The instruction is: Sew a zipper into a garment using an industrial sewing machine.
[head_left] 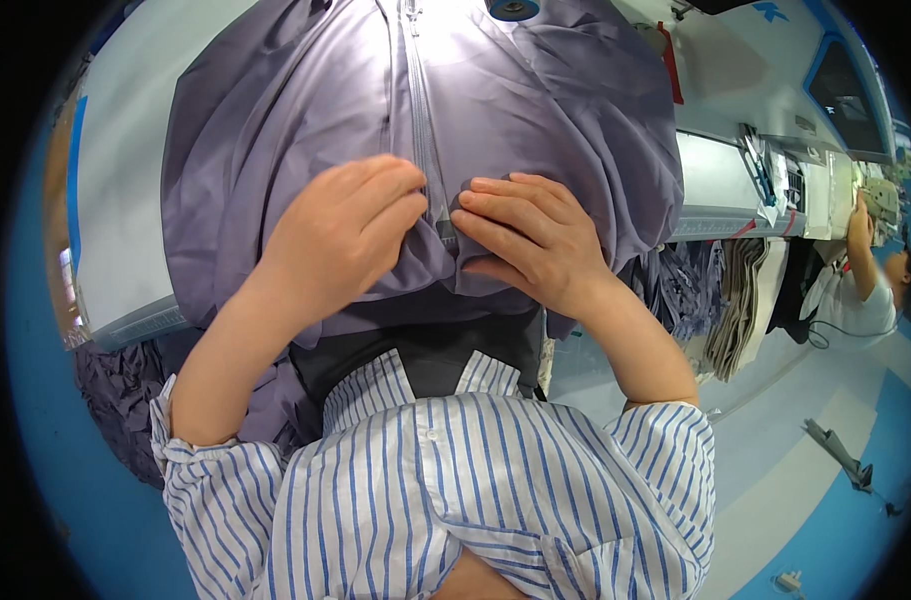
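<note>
A purple-grey garment lies spread over the worktable in front of me, its folds hanging over the near edge. A grey zipper runs down its middle, with the metal slider near the top of the view. My left hand is closed on the cloth just left of the zipper's lower end; its thumb is hidden. Across the zipper, my right hand rests on the garment with fingers stretched out and slightly apart, fingertips beside the zipper tape. A small gap showing the tape separates the two hands.
Bright light falls on the cloth beneath a sewing machine. Scissors and small tools lie at the right. Cloth strips hang from the table's right side. Crumpled dark cloth sits at lower left. A co-worker is at far right.
</note>
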The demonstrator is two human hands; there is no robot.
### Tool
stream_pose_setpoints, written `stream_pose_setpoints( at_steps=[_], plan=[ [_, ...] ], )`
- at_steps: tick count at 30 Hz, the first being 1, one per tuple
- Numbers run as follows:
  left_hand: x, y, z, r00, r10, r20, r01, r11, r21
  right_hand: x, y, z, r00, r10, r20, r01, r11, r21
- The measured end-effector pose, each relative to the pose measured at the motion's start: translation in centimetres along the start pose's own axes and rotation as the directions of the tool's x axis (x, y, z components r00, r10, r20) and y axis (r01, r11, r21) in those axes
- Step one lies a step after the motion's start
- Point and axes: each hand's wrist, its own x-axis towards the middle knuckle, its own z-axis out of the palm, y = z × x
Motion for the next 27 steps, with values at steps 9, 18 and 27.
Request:
stream_pose_setpoints(
  at_steps=[9,18,27],
  plan=[
    [0.1,0.4,0.6,0.964,0.156,-0.214,-0.159,0.987,0.002,1.4,0.1,0.7,0.968,-0.153,-0.199,0.161,0.987,0.021],
    [0.3,0.1,1.3,0.940,0.218,-0.262,-0.232,0.972,-0.025,1.5,-0.6,0.1,0.981,-0.165,-0.102,0.163,0.986,-0.030],
    [1.2,-0.7,1.1,0.936,0.202,-0.289,-0.232,0.970,-0.072,2.7,0.0,-0.4,0.981,-0.178,-0.070,0.177,0.984,-0.031]
  ],
)
